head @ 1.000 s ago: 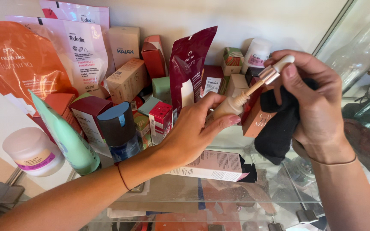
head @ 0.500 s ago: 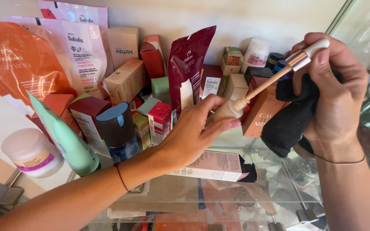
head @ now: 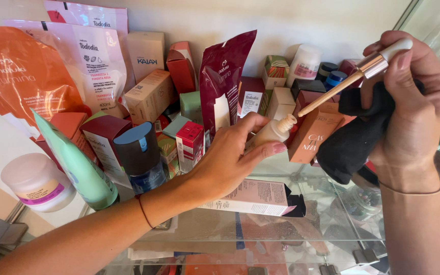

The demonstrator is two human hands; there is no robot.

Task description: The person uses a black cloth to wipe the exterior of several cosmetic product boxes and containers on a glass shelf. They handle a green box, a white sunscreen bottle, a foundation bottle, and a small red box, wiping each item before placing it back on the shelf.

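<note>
The left hand (head: 230,158) gripped a small beige bottle (head: 273,132), fingers closed around its body, the open neck tilted up and to the right. The bottle was held above the glass shelf (head: 281,234), just in front of the dark red pouch (head: 225,76). The right hand (head: 413,107) was closed on a white-capped applicator wand (head: 352,81), its thin stem pointing down-left with the tip just above the bottle neck, apart from it. The same hand also clamped a black cloth (head: 357,137) against the palm, right of the bottle. A pink flat carton (head: 253,198) lay on the shelf below the bottle; a green tube (head: 77,163) and a dark blue roll-on container (head: 141,158) stood left of it
</note>
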